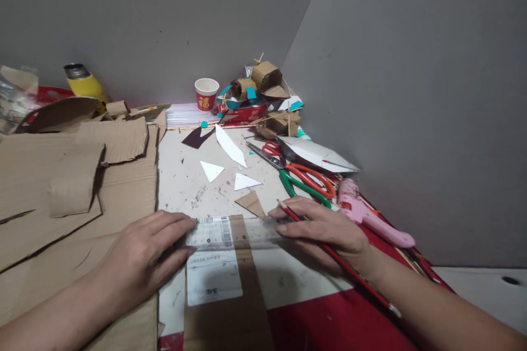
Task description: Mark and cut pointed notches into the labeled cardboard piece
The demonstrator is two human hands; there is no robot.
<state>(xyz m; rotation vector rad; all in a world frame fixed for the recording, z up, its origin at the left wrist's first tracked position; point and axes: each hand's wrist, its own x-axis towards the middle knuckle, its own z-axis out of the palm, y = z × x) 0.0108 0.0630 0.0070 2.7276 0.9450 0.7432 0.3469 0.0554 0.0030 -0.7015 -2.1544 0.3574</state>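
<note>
The left hand [142, 258] lies flat, palm down and fingers extended, pressing the left end of a clear ruler [234, 232] against the surface; it grips nothing. The right hand [325, 230] presses its fingertips on the ruler's right end while grasping a red pencil [341, 263], whose tip sits at the ruler's upper edge and whose shaft runs back along the wrist. The ruler lies crosswise over a cardboard strip [242, 285] bearing a white shipping label [212, 269], directly in front of the person. Under the left forearm and extending left is a stack of corrugated cardboard sheets [61, 192], torn at several edges. The surface [185, 181] beyond the ruler is whitish and stained, carrying white paper triangles [212, 170] and a small cardboard triangle [251, 203]. Just beyond the right hand lie green-handled scissors [304, 186] and red-handled scissors [272, 149], the blades crossing near each other. A pink glue gun [366, 214] rests just beside the right hand, on a red covering. A folded white paper piece [317, 154] lies behind the scissors. In the far corner stand a red and white paper cup [206, 94] and a cluster of small cardboard models [263, 98]. A yellow flask [84, 83] stands at far left by the wall.
</note>
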